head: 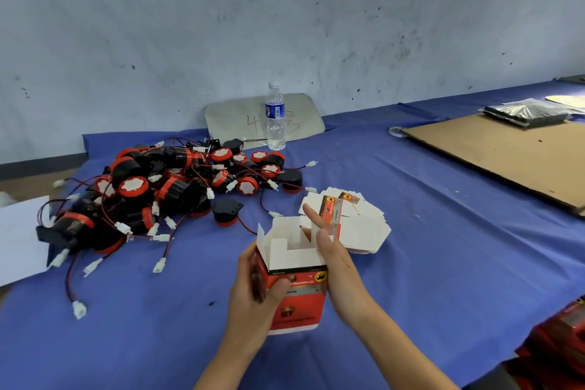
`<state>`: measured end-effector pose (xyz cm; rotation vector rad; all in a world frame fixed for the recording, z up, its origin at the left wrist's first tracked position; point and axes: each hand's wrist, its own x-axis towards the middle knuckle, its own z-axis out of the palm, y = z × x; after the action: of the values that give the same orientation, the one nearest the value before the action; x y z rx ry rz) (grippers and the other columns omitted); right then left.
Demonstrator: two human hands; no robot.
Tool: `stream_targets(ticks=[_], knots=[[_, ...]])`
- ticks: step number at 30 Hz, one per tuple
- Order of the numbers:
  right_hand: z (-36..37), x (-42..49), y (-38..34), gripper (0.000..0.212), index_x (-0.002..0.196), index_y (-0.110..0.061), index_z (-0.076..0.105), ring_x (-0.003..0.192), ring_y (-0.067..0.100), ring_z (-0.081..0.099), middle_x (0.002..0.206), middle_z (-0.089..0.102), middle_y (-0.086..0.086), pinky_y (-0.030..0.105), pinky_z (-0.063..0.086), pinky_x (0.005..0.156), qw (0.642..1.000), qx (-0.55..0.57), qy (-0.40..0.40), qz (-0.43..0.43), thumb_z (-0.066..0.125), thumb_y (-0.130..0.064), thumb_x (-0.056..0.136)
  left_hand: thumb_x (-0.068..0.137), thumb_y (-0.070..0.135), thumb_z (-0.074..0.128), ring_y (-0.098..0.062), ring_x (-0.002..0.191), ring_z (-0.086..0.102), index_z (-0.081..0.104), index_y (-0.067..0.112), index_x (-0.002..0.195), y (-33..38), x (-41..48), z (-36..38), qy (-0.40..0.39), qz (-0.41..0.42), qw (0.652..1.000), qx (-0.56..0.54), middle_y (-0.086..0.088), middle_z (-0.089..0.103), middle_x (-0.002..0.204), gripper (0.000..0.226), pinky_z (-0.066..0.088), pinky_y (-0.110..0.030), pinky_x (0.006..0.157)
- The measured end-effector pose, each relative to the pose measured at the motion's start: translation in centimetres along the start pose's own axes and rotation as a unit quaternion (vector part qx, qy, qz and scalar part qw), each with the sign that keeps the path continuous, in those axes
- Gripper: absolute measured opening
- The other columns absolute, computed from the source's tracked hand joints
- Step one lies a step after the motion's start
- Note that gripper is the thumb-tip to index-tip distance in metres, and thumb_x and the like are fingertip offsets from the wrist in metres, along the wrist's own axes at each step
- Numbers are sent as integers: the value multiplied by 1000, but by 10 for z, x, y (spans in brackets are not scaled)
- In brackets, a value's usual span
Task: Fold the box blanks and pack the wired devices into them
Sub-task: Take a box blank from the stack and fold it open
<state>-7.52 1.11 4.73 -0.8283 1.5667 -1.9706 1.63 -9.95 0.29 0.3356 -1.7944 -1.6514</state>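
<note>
On blue cloth (443, 247) | hands: left (256, 291) grips "ST" box (297, 291) | right (338, 260) flat, fingers straight

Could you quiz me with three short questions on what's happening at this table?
1. True or false: the box in the person's hands has its top flaps closed.
2. Which hand grips the box's printed front: A left hand, B right hand?
3. Fill in: the flat box blanks lie to the ___ of the pile of wired devices.

Key: 1 false, the flaps stand open. 2 A. 3 right.
</note>
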Motion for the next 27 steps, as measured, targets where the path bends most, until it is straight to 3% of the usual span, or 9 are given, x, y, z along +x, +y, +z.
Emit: stream_targets(ticks=[3,5,9,12,14,18,20,24,27], knots=[[1,-1,6,58,123,-57,54,126,9,51,142,48,-7,40,42,107,999,45,4,10,60,-67,66,63,55,69,-7,100,67,49,64,109,-2,-2,-2,5,-1,1000,-7,24,63,113,51,56,-21,66],[1,0,7,58,122,-54,55,122,9,55,139,52,-4,37,46,102,998,65,4,11,64,-61,65,65,55,68,-9,101,67,48,62,111,-3,-4,-2,6,2,1000,-5,22,63,115,51,56,-23,67],[-2,2,8,49,123,-50,57,105,2,64,121,64,-6,22,53,77,996,88,11,14,64,-36,77,63,65,71,-12,100,68,48,60,113,-3,-5,0,1,0,1000,-3,22,63,114,55,57,-26,67],[-4,3,10,53,125,-48,56,97,13,68,108,69,-7,27,54,74,998,65,14,16,56,-12,86,56,78,71,-11,101,67,47,60,113,-4,-7,1,-4,-4,1000,2,23,63,115,64,58,-26,68],[-3,3,10,63,128,-46,53,96,23,67,111,67,2,32,54,75,999,50,7,13,47,3,89,55,79,71,-11,101,67,46,60,113,-4,-8,0,-7,-3,1000,12,23,63,115,67,58,-27,69],[-2,3,7,73,128,-45,54,101,31,64,115,64,8,36,54,76,999,42,10,12,41,13,86,57,77,72,-14,105,66,43,60,119,-4,-8,1,-12,7,1000,10,21,61,120,70,58,-29,71],[-2,3,6,76,126,-47,55,101,26,66,114,66,3,36,55,76,999,40,20,9,39,15,85,61,75,70,-11,112,62,39,62,126,-4,-8,1,-12,24,1000,14,24,56,127,73,58,-29,76],[0,1,8,76,122,-49,54,92,-8,64,97,68,-27,22,54,68,998,27,48,16,38,16,85,74,78,55,0,121,52,32,65,132,-1,-7,0,-7,96,991,98,34,44,134,64,51,-19,87],[1,2,9,68,113,-44,54,90,-3,66,98,67,-27,22,53,67,998,25,56,21,35,16,85,84,70,48,-1,116,54,40,61,129,0,-6,-2,-14,146,978,146,32,45,128,46,52,-13,80]])
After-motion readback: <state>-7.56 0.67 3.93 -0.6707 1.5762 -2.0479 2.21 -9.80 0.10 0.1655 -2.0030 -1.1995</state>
